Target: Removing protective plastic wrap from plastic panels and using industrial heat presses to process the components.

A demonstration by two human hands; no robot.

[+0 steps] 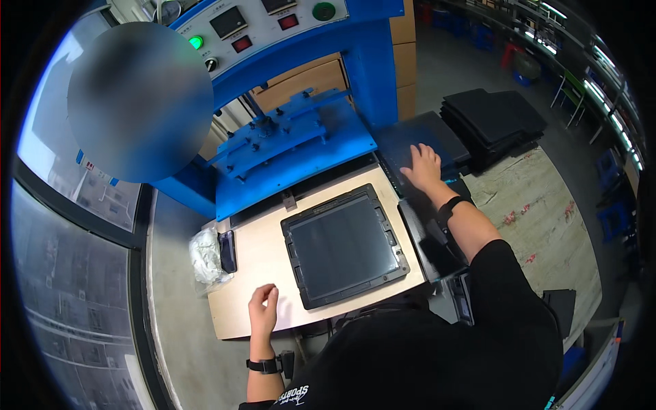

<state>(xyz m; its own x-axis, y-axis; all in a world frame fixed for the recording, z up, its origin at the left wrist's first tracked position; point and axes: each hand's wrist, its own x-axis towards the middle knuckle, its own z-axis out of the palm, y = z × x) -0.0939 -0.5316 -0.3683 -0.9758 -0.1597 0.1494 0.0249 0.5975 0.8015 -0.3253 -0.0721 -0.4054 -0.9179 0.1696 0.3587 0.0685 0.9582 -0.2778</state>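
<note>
Two hands are out in front of me: my right hand [421, 166] lies flat, fingers spread, on a dark sheet [418, 140] right of centre, and my left hand [263, 306] rests loosely curled, holding nothing, on the wooden board [256, 256] at lower centre. A black square tray [344, 244] sits mid-frame between them, with bare board to its left. The blue press [294, 147] overhangs the board's far edge. My dark clothing hides the board's near right corner.
</note>
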